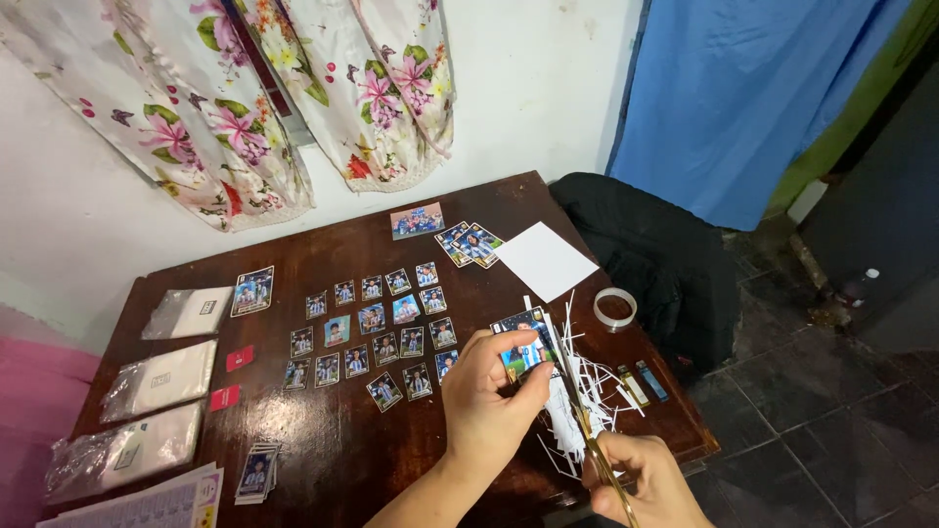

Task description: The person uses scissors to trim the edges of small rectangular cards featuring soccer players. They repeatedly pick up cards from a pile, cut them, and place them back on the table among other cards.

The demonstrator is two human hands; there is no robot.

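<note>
Head view: photo card [526, 344] pinched in left hand [489, 401], steadied for scissors [592, 440] gripped by right hand [646, 484] at five o'clock, trimming borders.

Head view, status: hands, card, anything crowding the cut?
Left hand pinches photo card. Right hand works scissors along card's right edge. White paper trimmings piled under the cut; nothing blocking.
</note>
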